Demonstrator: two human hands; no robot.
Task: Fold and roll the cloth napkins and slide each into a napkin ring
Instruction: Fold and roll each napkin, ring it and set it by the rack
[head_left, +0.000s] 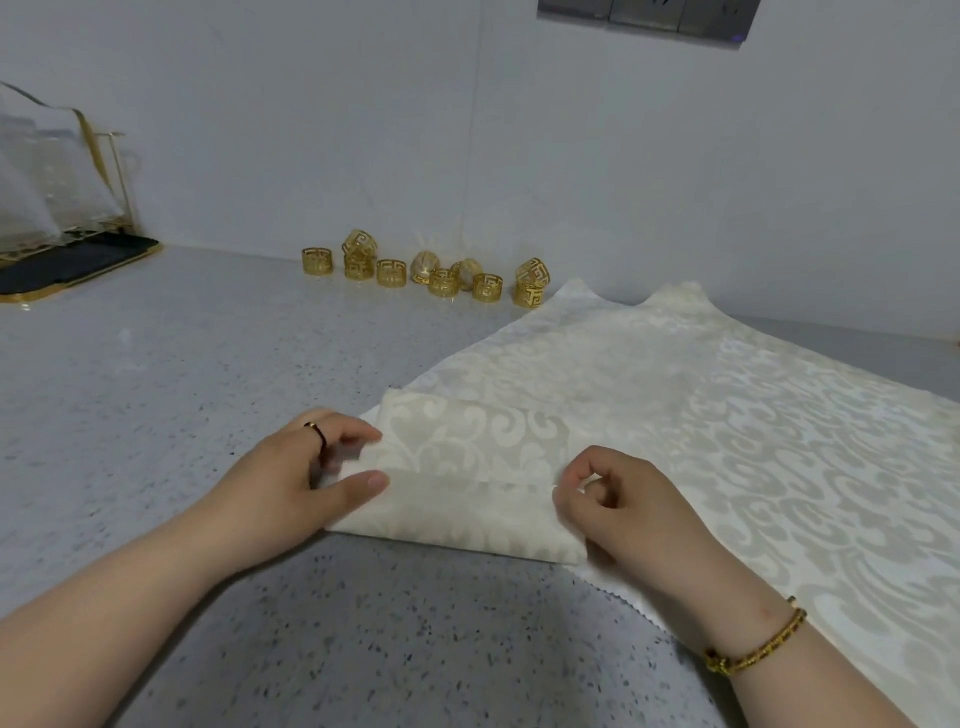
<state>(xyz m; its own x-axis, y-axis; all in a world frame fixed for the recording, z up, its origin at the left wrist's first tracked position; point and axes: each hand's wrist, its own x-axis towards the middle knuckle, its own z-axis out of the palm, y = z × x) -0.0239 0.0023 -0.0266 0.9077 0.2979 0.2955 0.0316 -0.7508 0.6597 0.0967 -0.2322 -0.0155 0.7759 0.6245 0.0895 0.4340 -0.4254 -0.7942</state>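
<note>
1. Centrally, near the viewer, a cream damask cloth napkin (462, 483), folded into a thick band, lies on a grey speckled stone countertop (156, 415). Its right end overlaps a larger spread sheet of matching cream patterned cloth (753, 415).
2. It looks light, soft and limp, and probably a little slippery. The layers would likely slide apart unless held at both short ends.
3. The left hand (306, 478) pinches the left end between thumb and curled fingers.
4. The right hand (618, 499) pinches the right end, fingers tightly curled.
5. Gold openwork metal napkin rings (441, 275) cluster far off, by the wall.
</note>
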